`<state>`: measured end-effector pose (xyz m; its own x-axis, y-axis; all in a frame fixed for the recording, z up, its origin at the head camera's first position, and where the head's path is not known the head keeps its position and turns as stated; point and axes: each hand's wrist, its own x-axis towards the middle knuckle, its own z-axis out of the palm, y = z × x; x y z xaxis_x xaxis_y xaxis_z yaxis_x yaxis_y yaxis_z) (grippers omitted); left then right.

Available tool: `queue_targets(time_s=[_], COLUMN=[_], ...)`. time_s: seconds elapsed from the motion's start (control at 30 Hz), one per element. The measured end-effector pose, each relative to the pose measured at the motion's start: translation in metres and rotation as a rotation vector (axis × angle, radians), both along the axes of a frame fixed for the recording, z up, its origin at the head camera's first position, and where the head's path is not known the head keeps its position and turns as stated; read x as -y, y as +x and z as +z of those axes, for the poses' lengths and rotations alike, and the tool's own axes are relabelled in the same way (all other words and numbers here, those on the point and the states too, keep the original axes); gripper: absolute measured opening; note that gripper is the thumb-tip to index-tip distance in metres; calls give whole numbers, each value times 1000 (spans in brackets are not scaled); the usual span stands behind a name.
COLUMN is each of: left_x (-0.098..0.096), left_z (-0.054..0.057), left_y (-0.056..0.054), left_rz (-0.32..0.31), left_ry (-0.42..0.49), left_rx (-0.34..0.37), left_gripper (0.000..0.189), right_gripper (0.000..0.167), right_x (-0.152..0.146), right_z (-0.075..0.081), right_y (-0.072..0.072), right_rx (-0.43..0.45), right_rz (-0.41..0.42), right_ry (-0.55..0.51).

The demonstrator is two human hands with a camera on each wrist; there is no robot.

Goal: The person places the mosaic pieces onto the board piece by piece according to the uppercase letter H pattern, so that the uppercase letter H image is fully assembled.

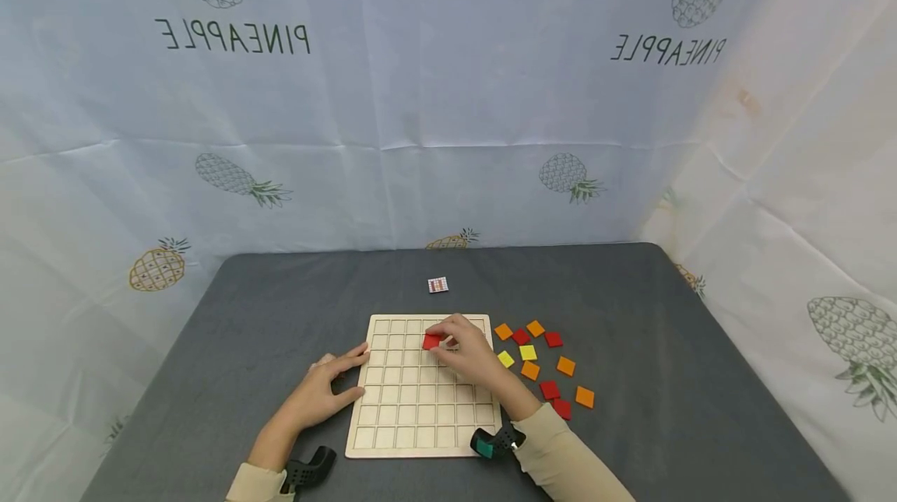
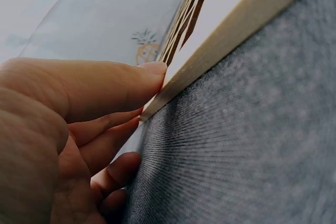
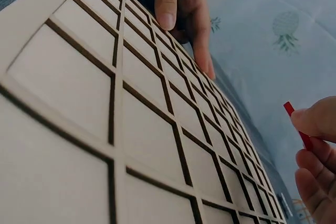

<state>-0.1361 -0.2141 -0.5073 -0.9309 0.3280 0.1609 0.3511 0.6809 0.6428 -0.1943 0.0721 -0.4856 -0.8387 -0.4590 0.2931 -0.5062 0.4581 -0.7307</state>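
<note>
A wooden grid board (image 1: 399,394) with square recesses lies flat on the dark table. My right hand (image 1: 468,348) is over its upper right part, pinching a red square tile (image 1: 431,342) between thumb and fingers. In the right wrist view the red tile (image 3: 298,125) is seen edge-on, held above the board. My left hand (image 1: 324,388) rests at the board's left side, thumb and fingertips touching its edge. The left wrist view shows the left thumb (image 2: 126,85) against that edge, fingers fairly straight.
Several loose tiles lie right of the board: orange (image 1: 585,397), red (image 1: 550,390) and yellow (image 1: 528,352). A small patterned card (image 1: 437,285) lies behind the board. A pineapple-print curtain (image 1: 420,97) hangs beyond the table's far edge.
</note>
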Motion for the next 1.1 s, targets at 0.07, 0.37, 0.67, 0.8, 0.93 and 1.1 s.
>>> queue_targets(time_s=[0.07,0.37,0.67,0.8,0.93,1.1], left_x=[0,-2,0,0,1,1], left_z=[-1,0,-1,-3,-3,-4], left_y=[0,-1,-2,-4,-4,-5], left_rz=[-1,12,0,-7,-10,-4], left_ry=[10,16,34,28,26,28], left_rx=[-18,-4,-15,-34,-39,-28], left_gripper=[53,52,52,51,51,52], right_gripper=[25,26,23,24,24,25], right_x=[6,30,55,62,65,67], right_z=[1,-1,-11,-14,-15,-14], right_y=[-2,-12,-19,-21,-21,-21], right_rx=[16,71,70,75,80,66], right_rz=[16,34,12,-23,-44,-60], right_ry=[20,83,143,196,216,223])
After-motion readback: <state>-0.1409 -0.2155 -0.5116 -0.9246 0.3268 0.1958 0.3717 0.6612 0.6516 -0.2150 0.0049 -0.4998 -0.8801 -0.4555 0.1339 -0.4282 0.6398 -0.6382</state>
